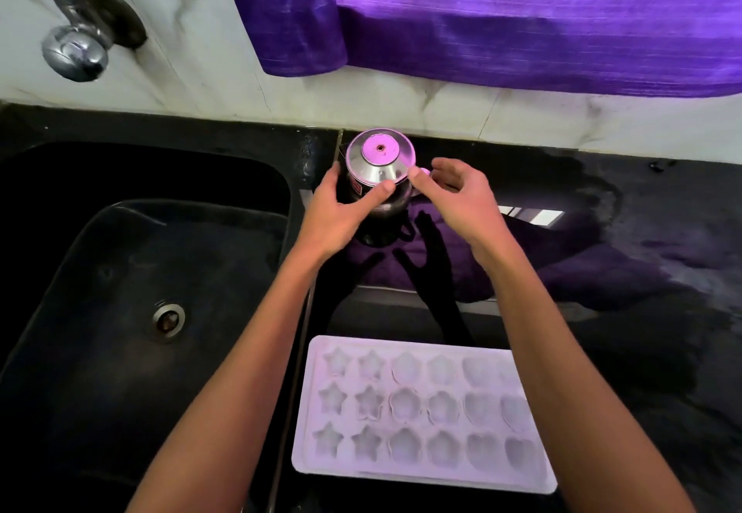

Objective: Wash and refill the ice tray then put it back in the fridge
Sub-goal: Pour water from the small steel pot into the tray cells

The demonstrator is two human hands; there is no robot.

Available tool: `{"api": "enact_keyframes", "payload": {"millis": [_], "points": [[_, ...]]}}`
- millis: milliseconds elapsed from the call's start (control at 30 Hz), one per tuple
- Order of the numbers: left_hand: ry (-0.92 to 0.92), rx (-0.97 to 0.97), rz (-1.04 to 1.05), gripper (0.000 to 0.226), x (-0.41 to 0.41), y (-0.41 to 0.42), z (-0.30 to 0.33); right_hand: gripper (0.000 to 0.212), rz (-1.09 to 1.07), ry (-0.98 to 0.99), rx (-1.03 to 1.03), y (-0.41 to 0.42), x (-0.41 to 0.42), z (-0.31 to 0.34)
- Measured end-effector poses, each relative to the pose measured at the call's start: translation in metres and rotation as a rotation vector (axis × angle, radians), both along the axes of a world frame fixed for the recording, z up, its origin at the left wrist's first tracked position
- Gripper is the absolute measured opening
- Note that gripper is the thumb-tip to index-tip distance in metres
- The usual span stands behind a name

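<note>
Fingers [381, 191] gripping bottle [373, 191] cap [379, 157].

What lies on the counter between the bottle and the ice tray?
In the head view, only bare black countertop separates the bottle from the ice tray; just the forearms' reflections and the curtain's purple glare show there.

Black glossy countertop [642, 352], wet patches toward right. White ice tray [421, 412] flat at near edge, just beside the sink side. Dark bottle with metal lid [379, 159] upright at back edge, by wall.
</note>
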State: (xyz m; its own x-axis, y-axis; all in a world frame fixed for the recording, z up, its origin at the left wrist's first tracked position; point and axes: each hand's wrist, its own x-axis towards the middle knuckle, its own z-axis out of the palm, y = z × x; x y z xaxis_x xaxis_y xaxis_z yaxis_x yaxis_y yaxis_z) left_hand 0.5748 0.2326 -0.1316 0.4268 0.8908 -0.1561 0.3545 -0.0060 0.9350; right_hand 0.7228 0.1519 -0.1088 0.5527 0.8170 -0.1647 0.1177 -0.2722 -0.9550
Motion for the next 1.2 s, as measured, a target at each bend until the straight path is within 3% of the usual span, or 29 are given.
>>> {"api": "enact_keyframes", "payload": {"millis": [100, 267, 567, 633, 700, 800, 1067, 1200], "points": [[-0.044, -0.025, 0.0, 0.075, 0.009, 0.006, -0.006, 0.036, 0.044, 0.054, -0.003, 0.009, -0.002, -0.012], [-0.091, -0.067, -0.011, 0.079, 0.009, 0.008, -0.013, 0.031, 0.123, 0.144, 0.012, 0.012, 0.004, -0.023], [-0.121, -0.065, -0.028, 0.087, 0.008, 0.001, -0.008, 0.037, 0.21, 0.089, -0.001, 0.004, 0.006, -0.013], [-0.116, -0.068, -0.039, 0.088, 0.006, -0.006, -0.006, 0.049, 0.202, 0.085, -0.012, -0.004, 0.003, -0.011], [-0.128, -0.071, -0.054, 0.086, 0.002, -0.017, -0.004, 0.066, 0.191, 0.092, -0.013, -0.019, -0.003, -0.007], [-0.135, -0.059, -0.081, 0.079, -0.002, -0.039, 0.005, 0.072, 0.147, 0.127, 0.031, -0.044, -0.009, -0.001], [-0.242, 0.0, -0.183, 0.064, -0.011, -0.121, 0.046, 0.066, 0.05, 0.032, 0.175, -0.132, -0.018, 0.037], [-0.302, -0.001, -0.264, 0.063, -0.011, -0.16, 0.056, 0.048, -0.002, -0.022, 0.166, -0.18, -0.021, 0.059]]}}
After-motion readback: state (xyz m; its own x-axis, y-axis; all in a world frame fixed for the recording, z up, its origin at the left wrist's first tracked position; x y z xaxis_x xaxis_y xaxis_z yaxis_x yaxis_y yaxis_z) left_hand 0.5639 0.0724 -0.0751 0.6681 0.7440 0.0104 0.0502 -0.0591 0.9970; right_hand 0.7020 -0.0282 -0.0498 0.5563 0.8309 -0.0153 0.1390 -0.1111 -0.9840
